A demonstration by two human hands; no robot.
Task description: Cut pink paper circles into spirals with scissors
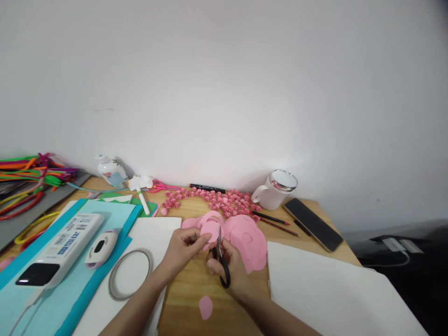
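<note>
Between thumb and fingers, my left hand (187,245) pinches a round pink paper piece (210,229). My right hand (231,266) is closed around the black handles of a pair of scissors (225,273). The scissor blades point up and away from me, beside the right edge of the held paper. Behind and to the right of my hands lies a pile of pink paper circles (250,240), some with curved cuts. One small pink paper scrap (206,307) rests on the wood nearer to me. Many small rolled pink paper pieces (227,200) are spread behind the pile.
At the back right stand a white mug (273,191) and a phone (315,224), with pencils (276,219) beside them. White sheets (315,289) lie right. On the left are blue paper (115,214), a power bank (59,247), a tape ring (112,275) and a bottle (111,171).
</note>
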